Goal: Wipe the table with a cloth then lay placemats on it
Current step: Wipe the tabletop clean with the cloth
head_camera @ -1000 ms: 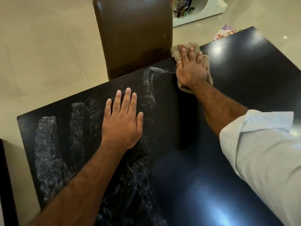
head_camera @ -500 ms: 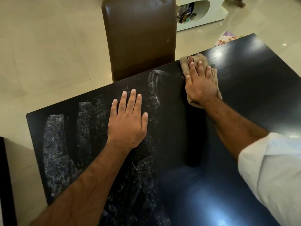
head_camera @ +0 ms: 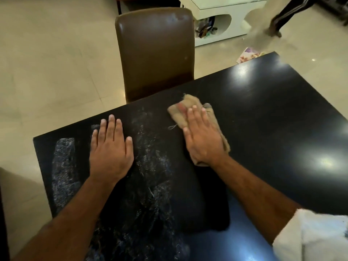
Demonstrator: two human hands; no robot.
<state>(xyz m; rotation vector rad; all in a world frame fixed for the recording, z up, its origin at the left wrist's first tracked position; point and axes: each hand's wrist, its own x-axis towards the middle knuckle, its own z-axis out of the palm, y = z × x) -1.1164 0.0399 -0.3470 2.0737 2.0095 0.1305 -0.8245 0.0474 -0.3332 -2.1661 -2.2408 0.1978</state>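
A black glossy table point(head_camera: 273, 113) fills the lower part of the view, with whitish wet streaks over its left half. My right hand point(head_camera: 202, 137) lies flat with straight fingers on a crumpled tan cloth point(head_camera: 178, 114) and presses it to the table a little in from the far edge. The cloth sticks out past the fingertips and along the hand's right side. Palm down, my left hand point(head_camera: 110, 147) rests flat on the streaked part of the table, holding nothing. No placemats lie on the table.
A brown leather chair point(head_camera: 156, 51) stands against the table's far edge. Behind it is a white low cabinet point(head_camera: 222, 17) with clutter inside. A flowered sheet point(head_camera: 248, 54) lies on the floor past the far right corner. A person's leg point(head_camera: 286, 14) shows at top right.
My right hand has drawn the cloth back from the far edge toward me across the table. My left hand has stayed flat in the same spot.
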